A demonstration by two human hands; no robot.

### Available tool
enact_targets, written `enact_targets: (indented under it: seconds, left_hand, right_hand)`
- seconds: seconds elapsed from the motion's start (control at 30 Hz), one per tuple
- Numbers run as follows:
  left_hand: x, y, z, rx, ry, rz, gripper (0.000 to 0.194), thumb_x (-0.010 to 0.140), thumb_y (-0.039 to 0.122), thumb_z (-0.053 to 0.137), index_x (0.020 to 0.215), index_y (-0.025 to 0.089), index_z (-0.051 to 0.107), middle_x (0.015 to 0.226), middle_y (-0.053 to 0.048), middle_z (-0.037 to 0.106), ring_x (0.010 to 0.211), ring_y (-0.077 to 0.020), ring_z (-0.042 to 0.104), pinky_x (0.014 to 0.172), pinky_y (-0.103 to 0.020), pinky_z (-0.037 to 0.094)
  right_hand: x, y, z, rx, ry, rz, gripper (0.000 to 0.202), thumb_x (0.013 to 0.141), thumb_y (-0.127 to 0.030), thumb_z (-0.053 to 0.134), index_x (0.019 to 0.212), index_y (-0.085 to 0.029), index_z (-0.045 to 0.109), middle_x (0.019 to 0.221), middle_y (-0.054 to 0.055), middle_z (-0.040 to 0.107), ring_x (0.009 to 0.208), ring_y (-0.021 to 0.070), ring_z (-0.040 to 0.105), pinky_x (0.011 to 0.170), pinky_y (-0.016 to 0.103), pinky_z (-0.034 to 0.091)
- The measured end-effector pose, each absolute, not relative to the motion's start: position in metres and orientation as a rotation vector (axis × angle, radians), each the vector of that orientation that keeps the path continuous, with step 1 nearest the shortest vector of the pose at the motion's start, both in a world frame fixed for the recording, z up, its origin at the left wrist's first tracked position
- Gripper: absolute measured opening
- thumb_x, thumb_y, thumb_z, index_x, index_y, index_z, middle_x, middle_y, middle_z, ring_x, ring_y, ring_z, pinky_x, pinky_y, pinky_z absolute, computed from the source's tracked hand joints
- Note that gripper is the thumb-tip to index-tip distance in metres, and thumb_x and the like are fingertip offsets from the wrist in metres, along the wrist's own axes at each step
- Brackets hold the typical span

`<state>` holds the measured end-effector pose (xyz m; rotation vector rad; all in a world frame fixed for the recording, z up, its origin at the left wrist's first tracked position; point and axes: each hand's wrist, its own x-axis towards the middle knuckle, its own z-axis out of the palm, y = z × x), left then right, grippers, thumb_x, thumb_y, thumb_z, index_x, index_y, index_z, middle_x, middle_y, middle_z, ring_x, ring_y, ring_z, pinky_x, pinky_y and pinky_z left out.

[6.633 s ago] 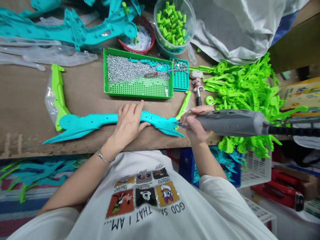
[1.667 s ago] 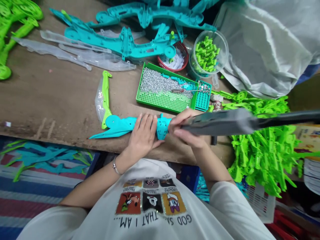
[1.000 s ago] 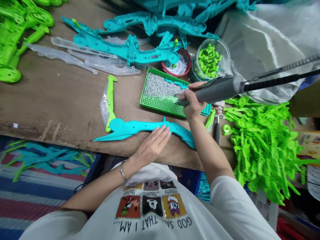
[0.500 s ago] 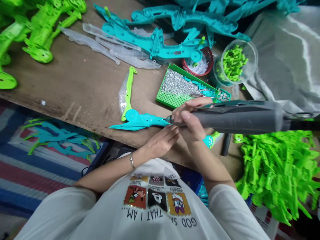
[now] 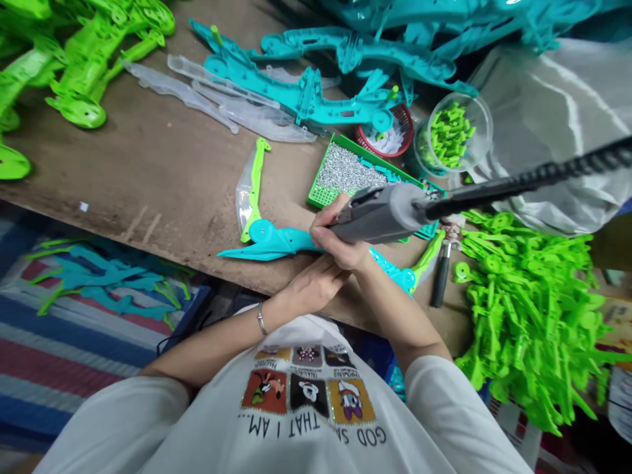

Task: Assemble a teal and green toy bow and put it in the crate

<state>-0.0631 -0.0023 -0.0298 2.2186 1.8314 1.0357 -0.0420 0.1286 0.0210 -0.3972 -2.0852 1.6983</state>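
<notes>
In my right hand (image 5: 340,240) is a grey power screwdriver (image 5: 378,212), its tip hidden behind my fingers above a toy bow. The toy bow's blue middle (image 5: 276,240) lies along the table's near edge, with green and clear limbs at both ends. My left hand (image 5: 318,284) rests against the bow's near side, fingers pressed together and bent around its grip, their tips tucked under my right hand. Just beyond my hands sits a green basket (image 5: 323,196) of small silver screws and blue pieces, partly covered by the screwdriver.
Blue bow halves (image 5: 309,92) and clear plastic strips (image 5: 197,99) lie farther back. A clear tub (image 5: 484,125) of green pieces stands beside a red basket (image 5: 402,135). Green parts (image 5: 523,316) pile at right near a black-handled tool (image 5: 439,283); more green parts (image 5: 83,85) lie left.
My right hand has moved left over the bow. The screwdriver has swung from lying nearly level to a more upright tilt, uncovering the bow's right end and the black-handled tool.
</notes>
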Motion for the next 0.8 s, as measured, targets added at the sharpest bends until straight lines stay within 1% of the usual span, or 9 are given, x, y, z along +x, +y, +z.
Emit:
enact_targets:
  seconds: [0.07, 0.1, 0.2, 0.27, 0.37, 0.47, 0.6, 0.7, 0.8]
  left_hand:
    - [-0.062, -0.001, -0.032, 2.229, 1.838, 1.054, 0.029, 0.102, 0.010, 0.042, 0.117, 0.009, 0.067, 0.116, -0.014, 0.073, 0.113, -0.0258, 0.069, 0.098, -0.040, 0.060]
    - [-0.062, -0.001, -0.033, 2.232, 1.828, 1.067, 0.030, 0.101, 0.010, 0.043, 0.120, 0.008, 0.065, 0.121, -0.015, 0.072, 0.119, -0.0271, 0.067, 0.101, -0.043, 0.059]
    - [-0.061, 0.001, -0.035, 2.234, 1.782, 1.118, 0.036, 0.100, 0.008, 0.046, 0.135, 0.004, 0.056, 0.139, -0.018, 0.064, 0.139, -0.0304, 0.055, 0.116, -0.049, 0.051]
    - [-0.062, 0.001, -0.035, 2.237, 1.774, 1.152, 0.042, 0.101, 0.009, 0.047, 0.142, 0.002, 0.049, 0.145, -0.020, 0.061, 0.146, -0.0320, 0.048, 0.119, -0.052, 0.049]
    - [-0.063, 0.001, -0.035, 2.258, 1.772, 1.194, 0.045, 0.101, 0.011, 0.049, 0.145, 0.001, 0.045, 0.144, -0.022, 0.061, 0.149, -0.0336, 0.043, 0.117, -0.053, 0.051]
    - [-0.064, 0.001, -0.035, 2.263, 1.763, 1.209, 0.046, 0.101, 0.010, 0.051, 0.145, 0.001, 0.045, 0.144, -0.022, 0.061, 0.150, -0.0341, 0.041, 0.118, -0.052, 0.051]
    - [-0.064, 0.001, -0.037, 2.231, 1.733, 1.203, 0.051, 0.101, 0.010, 0.050, 0.151, 0.003, 0.040, 0.146, -0.022, 0.059, 0.152, -0.0334, 0.037, 0.119, -0.054, 0.048]
    - [-0.063, 0.001, -0.037, 2.202, 1.716, 1.209, 0.056, 0.101, 0.010, 0.049, 0.156, 0.006, 0.034, 0.148, -0.022, 0.057, 0.152, -0.0327, 0.035, 0.121, -0.055, 0.046]
    - [-0.063, 0.000, -0.037, 2.186, 1.703, 1.212, 0.059, 0.101, 0.008, 0.047, 0.158, 0.007, 0.031, 0.150, -0.022, 0.055, 0.152, -0.0320, 0.035, 0.122, -0.055, 0.045]
  right_hand:
    - [-0.043, 0.131, 0.030, -0.313, -2.075, 1.695, 0.031, 0.080, -0.053, 0.073, 0.085, -0.027, 0.059, 0.060, -0.004, 0.057, 0.059, 0.0167, 0.059, 0.058, 0.034, 0.056]
    - [-0.042, 0.134, 0.034, -0.294, -2.039, 1.682, 0.030, 0.080, -0.052, 0.074, 0.088, -0.027, 0.060, 0.060, -0.004, 0.058, 0.057, 0.0161, 0.059, 0.055, 0.033, 0.054]
    - [-0.034, 0.153, 0.044, -0.360, -1.765, 1.500, 0.029, 0.081, -0.049, 0.074, 0.096, -0.028, 0.060, 0.058, -0.007, 0.055, 0.047, 0.0135, 0.053, 0.047, 0.029, 0.047]
    - [-0.027, 0.173, 0.046, -0.477, -1.587, 1.322, 0.031, 0.080, -0.050, 0.075, 0.094, -0.028, 0.059, 0.055, -0.008, 0.050, 0.044, 0.0127, 0.050, 0.048, 0.029, 0.046]
    - [-0.020, 0.203, 0.038, -0.687, -1.521, 1.106, 0.036, 0.079, -0.059, 0.071, 0.081, -0.026, 0.056, 0.054, -0.008, 0.043, 0.045, 0.0126, 0.050, 0.053, 0.030, 0.049]
    - [-0.016, 0.220, 0.026, -0.781, -1.543, 0.998, 0.042, 0.078, -0.063, 0.068, 0.072, -0.025, 0.053, 0.053, -0.008, 0.040, 0.045, 0.0121, 0.050, 0.054, 0.030, 0.050]
    - [-0.014, 0.224, 0.017, -0.829, -1.580, 0.952, 0.038, 0.079, -0.059, 0.067, 0.072, -0.025, 0.052, 0.053, -0.007, 0.042, 0.046, 0.0125, 0.052, 0.054, 0.030, 0.051]
    - [-0.015, 0.223, 0.016, -0.810, -1.551, 0.975, 0.033, 0.079, -0.054, 0.068, 0.075, -0.025, 0.053, 0.053, -0.008, 0.043, 0.045, 0.0120, 0.052, 0.053, 0.029, 0.049]
    - [-0.016, 0.224, 0.016, -0.797, -1.537, 1.005, 0.032, 0.078, -0.053, 0.069, 0.079, -0.026, 0.053, 0.052, -0.009, 0.044, 0.044, 0.0122, 0.053, 0.051, 0.028, 0.049]
